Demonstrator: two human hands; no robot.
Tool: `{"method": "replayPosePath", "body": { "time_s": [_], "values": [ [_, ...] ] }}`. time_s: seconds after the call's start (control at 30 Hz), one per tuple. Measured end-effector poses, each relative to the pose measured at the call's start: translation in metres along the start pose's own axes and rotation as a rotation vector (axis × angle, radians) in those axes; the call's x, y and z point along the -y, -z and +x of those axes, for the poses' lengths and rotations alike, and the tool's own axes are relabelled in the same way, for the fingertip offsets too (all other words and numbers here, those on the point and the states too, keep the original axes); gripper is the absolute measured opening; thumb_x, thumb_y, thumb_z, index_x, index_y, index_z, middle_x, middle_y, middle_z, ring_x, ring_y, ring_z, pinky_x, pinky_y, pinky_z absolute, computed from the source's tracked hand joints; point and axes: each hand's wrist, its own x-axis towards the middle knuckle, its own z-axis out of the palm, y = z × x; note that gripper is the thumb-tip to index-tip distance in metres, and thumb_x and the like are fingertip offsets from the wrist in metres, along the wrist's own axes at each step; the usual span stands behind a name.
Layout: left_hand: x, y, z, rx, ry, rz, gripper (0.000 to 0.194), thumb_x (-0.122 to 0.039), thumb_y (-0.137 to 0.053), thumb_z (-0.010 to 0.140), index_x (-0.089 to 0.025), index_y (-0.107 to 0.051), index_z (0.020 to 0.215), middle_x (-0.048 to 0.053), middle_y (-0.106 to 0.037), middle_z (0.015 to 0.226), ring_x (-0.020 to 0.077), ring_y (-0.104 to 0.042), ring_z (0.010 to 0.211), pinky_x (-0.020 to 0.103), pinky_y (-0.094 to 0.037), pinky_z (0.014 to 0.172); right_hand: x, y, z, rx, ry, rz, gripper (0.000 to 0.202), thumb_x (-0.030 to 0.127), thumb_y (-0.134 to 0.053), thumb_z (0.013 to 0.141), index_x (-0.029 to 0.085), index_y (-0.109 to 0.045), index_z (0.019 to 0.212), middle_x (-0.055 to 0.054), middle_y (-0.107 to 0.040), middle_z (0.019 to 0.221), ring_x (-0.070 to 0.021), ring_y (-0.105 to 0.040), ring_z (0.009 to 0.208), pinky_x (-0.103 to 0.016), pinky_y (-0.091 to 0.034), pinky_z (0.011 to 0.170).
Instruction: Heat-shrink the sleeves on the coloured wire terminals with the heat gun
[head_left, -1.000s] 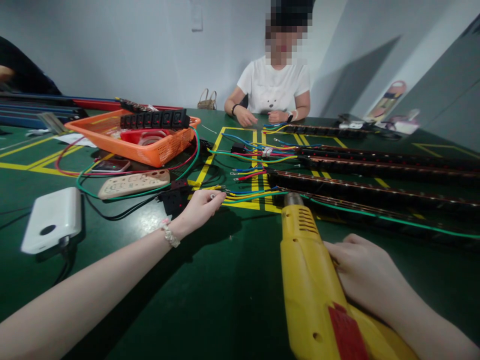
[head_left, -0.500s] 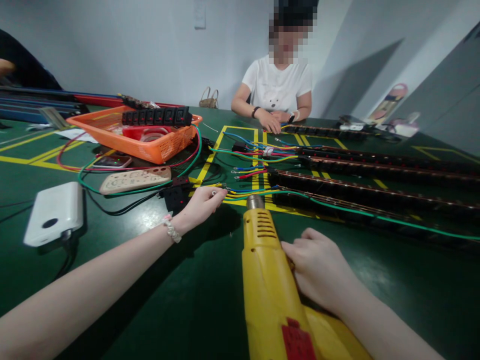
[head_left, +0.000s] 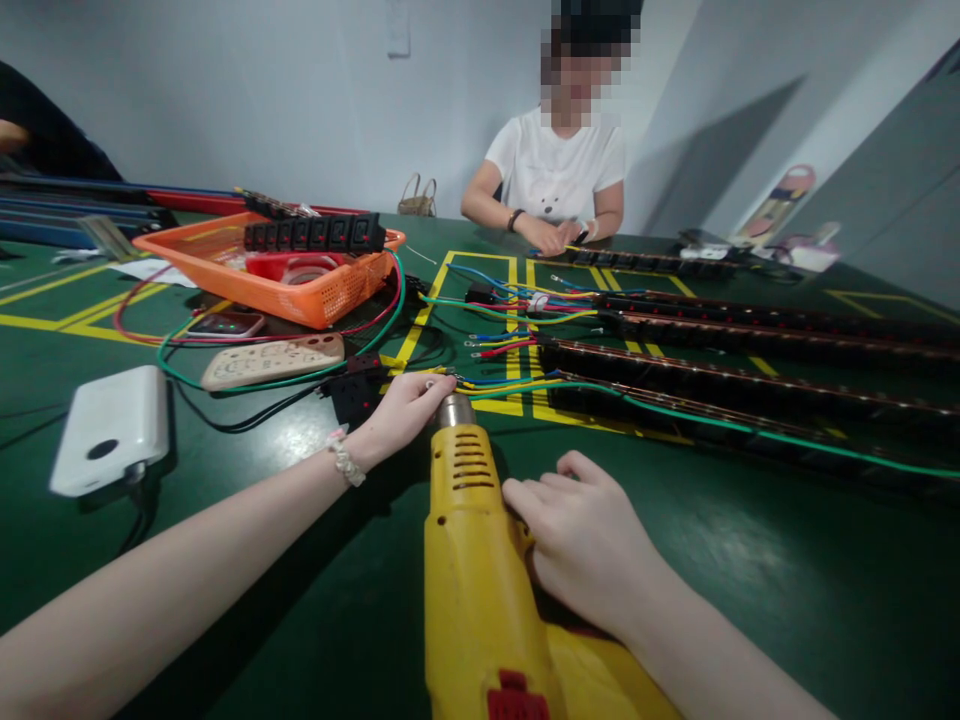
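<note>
My right hand (head_left: 581, 535) is closed around the grip of a yellow heat gun (head_left: 480, 560). The gun's metal nozzle (head_left: 454, 408) points away from me, right beside the fingertips of my left hand (head_left: 405, 408). Those fingers pinch the ends of several wires (head_left: 499, 384), blue, yellow and green, which run right to a long black socket strip (head_left: 675, 405). Metal ring terminals peek out at my fingertips. Just behind lie loose blue and red wires (head_left: 504, 346) with bare ring terminals.
An orange basket (head_left: 292, 300) holding a black socket strip stands at the back left. Nearer are a wooden board (head_left: 274, 362), a black socket block (head_left: 352, 390) and a white power bank (head_left: 112, 430). More black strips (head_left: 750, 318) lie at right. Across the table, a person in white (head_left: 555, 170) handles another strip.
The heat gun has swung left in my right hand, bringing its nozzle up to my left fingertips. My left hand has stayed nearly still. The co-worker's hands have shifted slightly.
</note>
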Motion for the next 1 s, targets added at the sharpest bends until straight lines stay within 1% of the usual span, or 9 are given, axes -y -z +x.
{"method": "replayPosePath", "body": {
  "time_s": [0.1, 0.17, 0.23, 0.3, 0.37, 0.53, 0.67, 0.87, 1.0],
  "values": [
    [0.002, 0.000, 0.000, 0.014, 0.010, -0.016, 0.052, -0.054, -0.038, 0.085, -0.009, -0.047, 0.062, 0.000, -0.042, 0.055, 0.0044, -0.036, 0.053, 0.017, -0.026, 0.051, -0.001, 0.001, -0.004, -0.199, 0.041, -0.045, 0.037, 0.007, -0.036, 0.065, 0.018, -0.055, 0.095, 0.004, -0.051, 0.077, 0.0047, -0.022, 0.067, -0.018, -0.011, 0.076],
    [0.002, 0.000, 0.000, 0.035, 0.003, -0.020, 0.052, -0.056, -0.038, 0.085, -0.008, -0.048, 0.064, 0.001, -0.042, 0.056, 0.0045, -0.036, 0.054, 0.017, -0.027, 0.051, -0.002, 0.002, -0.005, -0.311, 0.082, -0.080, 0.042, 0.006, -0.036, 0.066, 0.018, -0.050, 0.104, 0.004, -0.052, 0.086, 0.0043, -0.029, 0.074, -0.017, -0.013, 0.077],
    [0.003, 0.000, 0.000, 0.054, -0.011, -0.020, 0.053, -0.056, -0.037, 0.084, -0.008, -0.048, 0.065, 0.001, -0.043, 0.057, 0.0046, -0.036, 0.054, 0.017, -0.028, 0.052, -0.002, 0.002, -0.006, -0.390, 0.134, -0.109, 0.044, 0.006, -0.035, 0.068, 0.017, -0.044, 0.109, 0.003, -0.051, 0.093, 0.0033, -0.033, 0.078, -0.016, -0.014, 0.077],
    [0.003, 0.000, 0.000, 0.066, -0.014, -0.022, 0.053, -0.056, -0.037, 0.085, -0.008, -0.048, 0.065, 0.001, -0.043, 0.056, 0.0045, -0.036, 0.053, 0.017, -0.028, 0.051, -0.002, 0.002, -0.005, -0.432, 0.177, -0.127, 0.040, 0.007, -0.034, 0.070, 0.015, -0.041, 0.109, 0.003, -0.050, 0.097, 0.0023, -0.035, 0.082, -0.014, -0.016, 0.077],
    [0.003, 0.000, 0.000, 0.063, -0.001, -0.030, 0.052, -0.056, -0.038, 0.085, -0.009, -0.047, 0.064, 0.000, -0.041, 0.055, 0.0043, -0.036, 0.052, 0.016, -0.027, 0.049, -0.003, 0.001, -0.006, -0.439, 0.201, -0.142, 0.040, 0.008, -0.035, 0.069, 0.015, -0.039, 0.108, 0.004, -0.049, 0.100, 0.0018, -0.036, 0.083, -0.013, -0.017, 0.077],
    [0.004, -0.001, 0.000, 0.027, 0.003, -0.030, 0.052, -0.054, -0.040, 0.085, -0.010, -0.041, 0.058, 0.000, -0.040, 0.051, 0.0038, -0.037, 0.047, 0.016, -0.027, 0.046, -0.008, 0.001, -0.009, -0.409, 0.216, -0.168, 0.048, 0.006, -0.034, 0.062, 0.014, -0.039, 0.109, 0.005, -0.048, 0.105, 0.0015, -0.037, 0.085, -0.012, -0.019, 0.077],
    [0.003, -0.001, 0.000, 0.036, -0.006, -0.031, 0.053, -0.053, -0.039, 0.086, -0.010, -0.040, 0.055, 0.000, -0.040, 0.049, 0.0037, -0.038, 0.047, 0.016, -0.028, 0.047, -0.017, 0.001, -0.011, -0.410, 0.201, -0.185, 0.050, 0.007, -0.034, 0.061, 0.015, -0.039, 0.110, 0.005, -0.048, 0.105, 0.0014, -0.037, 0.087, -0.012, -0.020, 0.078],
    [0.000, 0.000, -0.001, 0.027, -0.003, -0.025, 0.051, -0.050, -0.040, 0.087, -0.009, -0.041, 0.055, -0.001, -0.041, 0.047, 0.0029, -0.038, 0.046, 0.016, -0.029, 0.049, -0.036, 0.006, -0.017, -0.408, 0.167, -0.212, 0.050, 0.004, -0.033, 0.058, 0.014, -0.040, 0.106, 0.006, -0.051, 0.097, 0.0020, -0.036, 0.084, -0.011, -0.021, 0.078],
    [-0.002, 0.000, -0.001, 0.031, -0.001, -0.029, 0.051, -0.048, -0.040, 0.087, -0.009, -0.041, 0.055, -0.001, -0.041, 0.048, 0.0024, -0.038, 0.046, 0.015, -0.029, 0.048, -0.055, 0.010, -0.028, -0.438, 0.126, -0.247, 0.044, 0.005, -0.038, 0.063, 0.013, -0.041, 0.106, 0.007, -0.052, 0.090, 0.0017, -0.036, 0.082, -0.011, -0.024, 0.081]
  ]
}}
